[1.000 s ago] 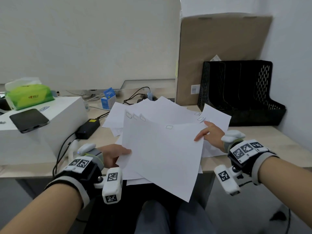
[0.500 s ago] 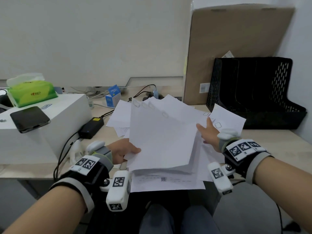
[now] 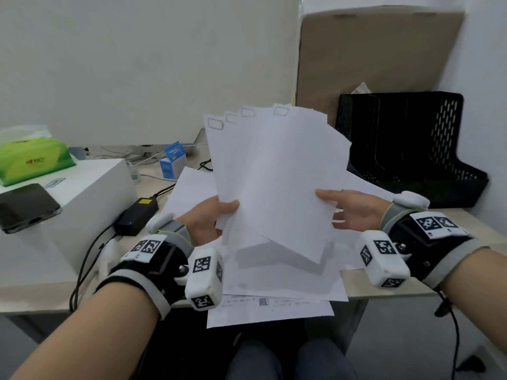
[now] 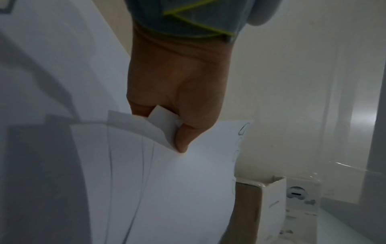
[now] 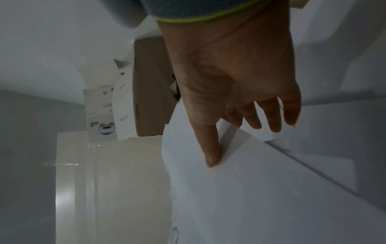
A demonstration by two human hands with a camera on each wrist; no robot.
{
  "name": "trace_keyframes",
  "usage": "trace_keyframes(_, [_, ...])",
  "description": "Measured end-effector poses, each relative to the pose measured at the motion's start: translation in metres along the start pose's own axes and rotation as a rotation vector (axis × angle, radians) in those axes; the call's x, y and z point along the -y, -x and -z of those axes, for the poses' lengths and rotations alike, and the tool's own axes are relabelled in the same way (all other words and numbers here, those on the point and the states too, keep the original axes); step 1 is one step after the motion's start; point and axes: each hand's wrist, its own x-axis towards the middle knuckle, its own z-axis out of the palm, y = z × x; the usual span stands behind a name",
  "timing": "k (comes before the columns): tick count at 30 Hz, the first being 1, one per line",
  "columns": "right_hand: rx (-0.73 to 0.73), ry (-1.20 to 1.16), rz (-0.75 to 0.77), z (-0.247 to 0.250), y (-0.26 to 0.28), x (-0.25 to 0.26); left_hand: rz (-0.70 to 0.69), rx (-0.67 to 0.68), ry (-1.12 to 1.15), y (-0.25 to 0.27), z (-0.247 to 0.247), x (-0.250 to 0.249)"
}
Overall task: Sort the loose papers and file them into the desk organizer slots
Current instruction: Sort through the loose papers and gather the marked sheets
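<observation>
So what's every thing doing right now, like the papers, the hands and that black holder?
Fanned papers: lifted off the desk, spread like a fan.
Left hand: pinches the fan's lower left corner.
Right hand: fingers straight, touching the fan's right edge.
Papers on the desk: lying flat, some hanging over the front edge.
Black organizer: upright, slots look empty.
Phone: screen dark, on the white box.
</observation>
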Motion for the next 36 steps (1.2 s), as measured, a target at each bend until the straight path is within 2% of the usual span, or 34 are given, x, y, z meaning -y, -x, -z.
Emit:
trace_keyframes(7, [-0.004,0.028,-0.015,-0.016,0.005,-0.022,0.095,0.121,-0.148,0.012,-0.007,0.030])
trace_keyframes(12, [0.015,-0.035,-0.006,-0.016,0.007,-0.028,0.109,0.157,-0.013,0.021,-0.005,0.028])
trace_keyframes(15, [-0.123,0.040,-0.002,-0.007,0.006,-0.029,0.125,0.137,-0.042,0.027,-0.011,0.027])
trace_keyframes(17, [-0.298,0.143,-0.018,0.001,0.007,-0.031,0.159,0.071,-0.102,0.027,-0.010,0.031])
trace_keyframes(19, [-0.454,0.296,-0.027,0.014,0.007,-0.030,0.183,-0.059,-0.146,0.026,-0.001,0.034])
trace_keyframes(22, [-0.593,0.362,-0.045,0.038,0.011,-0.026,0.192,-0.252,-0.144,0.025,0.021,0.033])
trace_keyframes(25, [-0.660,0.358,-0.037,0.057,0.009,-0.017,0.196,-0.393,-0.184,0.023,0.043,0.024])
trace_keyframes(29, [-0.653,0.341,-0.027,0.060,-0.003,-0.002,0.223,-0.551,-0.235,0.017,0.077,0.013])
trace_keyframes(32, [-0.664,0.367,-0.020,0.058,-0.015,0.009,0.247,-0.598,-0.257,0.014,0.092,0.009])
trace_keyframes(36, [-0.701,0.372,-0.010,0.063,-0.034,0.021,0.273,-0.570,-0.253,0.000,0.093,0.000])
